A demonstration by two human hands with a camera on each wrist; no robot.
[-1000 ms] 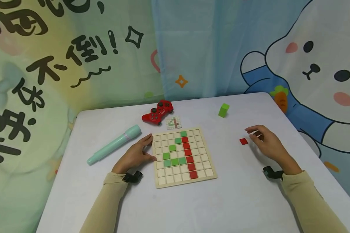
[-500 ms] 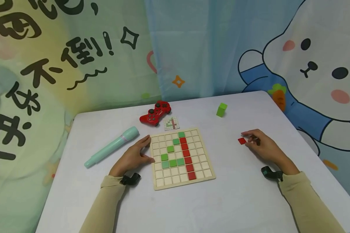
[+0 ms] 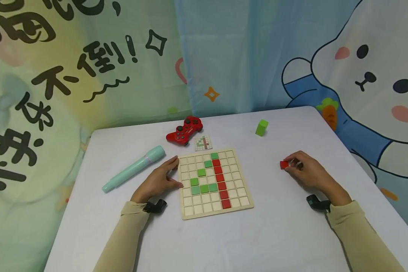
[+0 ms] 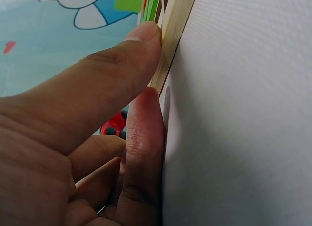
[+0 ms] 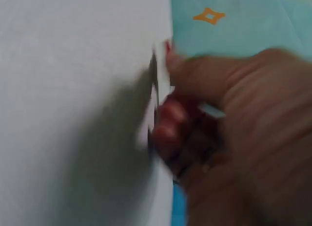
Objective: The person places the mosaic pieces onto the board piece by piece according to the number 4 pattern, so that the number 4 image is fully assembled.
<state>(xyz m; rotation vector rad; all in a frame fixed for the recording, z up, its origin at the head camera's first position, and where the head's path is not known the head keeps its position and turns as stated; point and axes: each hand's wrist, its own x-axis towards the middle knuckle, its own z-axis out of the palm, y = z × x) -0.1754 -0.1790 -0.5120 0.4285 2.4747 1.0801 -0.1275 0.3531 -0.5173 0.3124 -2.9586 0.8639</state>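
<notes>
A wooden grid board (image 3: 237, 170) with cream squares lies on the table. Several red tiles (image 3: 219, 177) run down it in a column, and several green tiles (image 3: 201, 172) step diagonally and along a row. My left hand (image 3: 158, 182) rests at the board's left side, thumb and fingertips touching its edge; the left wrist view has the thumb (image 4: 122, 65) against the wooden rim. Off to the right, my right hand (image 3: 307, 172) pinches a loose red tile (image 3: 283, 164) between thumb and finger, the tile tilted at the tabletop. The right wrist view is blurred.
A small pattern card (image 3: 203, 143) lies just behind the board, beside a red game controller (image 3: 185, 130). A mint-green tube-shaped case (image 3: 133, 169) lies to the left. At the back right stands a green block (image 3: 261, 128). A printed curtain hangs behind the table.
My right hand has come down to the loose red tile and now pinches it, tipping it up a little. My left hand stays at the board's edge.
</notes>
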